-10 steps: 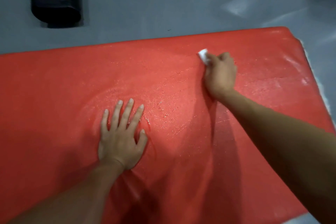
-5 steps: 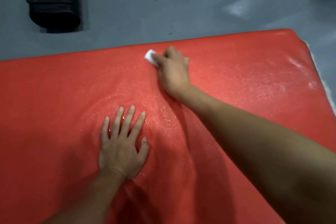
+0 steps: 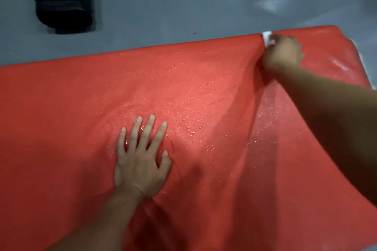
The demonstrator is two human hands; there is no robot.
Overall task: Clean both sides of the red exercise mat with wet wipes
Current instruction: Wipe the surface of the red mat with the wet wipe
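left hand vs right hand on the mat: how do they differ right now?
Pose: the left hand lies flat with its fingers spread; the right hand is curled. Load: the left holds nothing, while the right holds a white wet wipe. Place: the left sits mid-mat; the right is at the far edge of the red mat. Both touch the mat's top face.

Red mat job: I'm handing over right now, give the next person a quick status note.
Left hand: flat, fingers spread, pressing on the red mat near its middle.
Right hand: grips a white wet wipe at the mat's far edge, toward the right end.
Done: the upper face shows wet streaks across the centre and right.
Left: the left part looks dry; then flip the mat and wipe the other side.
A black rolled item lies on the grey floor beyond the mat.
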